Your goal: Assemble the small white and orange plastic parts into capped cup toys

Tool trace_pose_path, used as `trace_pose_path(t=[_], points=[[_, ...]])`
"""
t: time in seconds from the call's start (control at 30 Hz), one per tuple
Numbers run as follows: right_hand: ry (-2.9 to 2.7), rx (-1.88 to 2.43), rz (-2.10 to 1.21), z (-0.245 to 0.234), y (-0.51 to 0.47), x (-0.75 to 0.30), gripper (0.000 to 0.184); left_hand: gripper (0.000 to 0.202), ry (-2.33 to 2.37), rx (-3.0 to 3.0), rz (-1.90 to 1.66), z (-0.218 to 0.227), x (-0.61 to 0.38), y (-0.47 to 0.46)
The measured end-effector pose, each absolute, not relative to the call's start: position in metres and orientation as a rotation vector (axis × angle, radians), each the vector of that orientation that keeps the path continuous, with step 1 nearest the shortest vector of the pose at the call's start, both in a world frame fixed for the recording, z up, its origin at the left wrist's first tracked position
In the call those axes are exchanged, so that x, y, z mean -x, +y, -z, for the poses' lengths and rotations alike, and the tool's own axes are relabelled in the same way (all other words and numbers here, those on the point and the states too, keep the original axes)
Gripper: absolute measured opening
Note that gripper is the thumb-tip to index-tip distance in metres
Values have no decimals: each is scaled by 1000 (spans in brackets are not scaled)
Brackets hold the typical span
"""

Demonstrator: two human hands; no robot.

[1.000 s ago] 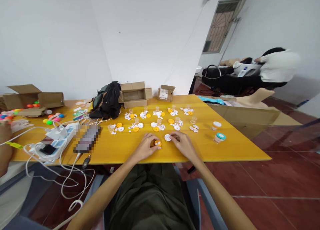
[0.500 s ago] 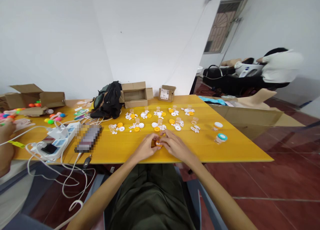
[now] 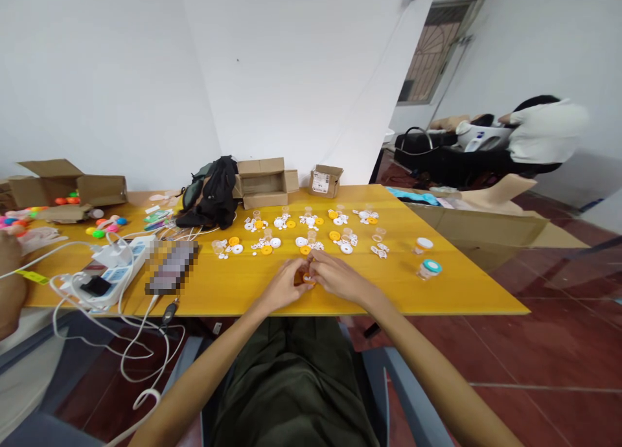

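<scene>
Near the table's front edge, my left hand (image 3: 286,285) is curled around one side of a small orange-and-white round plastic part (image 3: 308,279). My right hand (image 3: 336,277) meets it from the other side, its fingers bent together over the top. Fingers cover most of the part, so its exact kind is hidden. Just beyond my hands lie an orange disc (image 3: 305,250), a white disc (image 3: 300,242) and a clear plastic cup (image 3: 311,236). Similar groups of cups, discs and small white spotted pieces (image 3: 380,251) spread across the table.
Two lidded clear jars, one with a white lid (image 3: 424,243), one teal (image 3: 432,266), stand at right on the yellow table (image 3: 466,291). Behind are cardboard boxes (image 3: 262,183) and a black bag (image 3: 214,197). A power strip (image 3: 119,275) with cables and a phone lie left, beside another person's arm (image 3: 10,285).
My right hand's fingers have drawn closer together over the small part. My left hand stays nearly still around it. The view has shifted very slightly.
</scene>
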State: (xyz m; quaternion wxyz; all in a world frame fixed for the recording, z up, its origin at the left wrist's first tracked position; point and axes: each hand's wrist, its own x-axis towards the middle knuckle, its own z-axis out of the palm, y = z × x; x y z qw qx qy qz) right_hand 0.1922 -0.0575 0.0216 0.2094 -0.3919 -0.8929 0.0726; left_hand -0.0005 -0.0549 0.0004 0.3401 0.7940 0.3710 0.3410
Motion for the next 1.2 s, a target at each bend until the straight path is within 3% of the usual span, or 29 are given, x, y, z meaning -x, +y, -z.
trace_pose_path(t=[0.5,0.8,1.2], points=[[-2463,1120,-231,-20,-61,-194,23,25,970,-2085,-920,2,1,-55],[-2392,1094,-41,-6,-65,-212,28,28,987,-2040,-929,6,1,-54],[-2484,1048,-26,-20,-62,-181,15,42,929,-1899,-905,3,0,-54]])
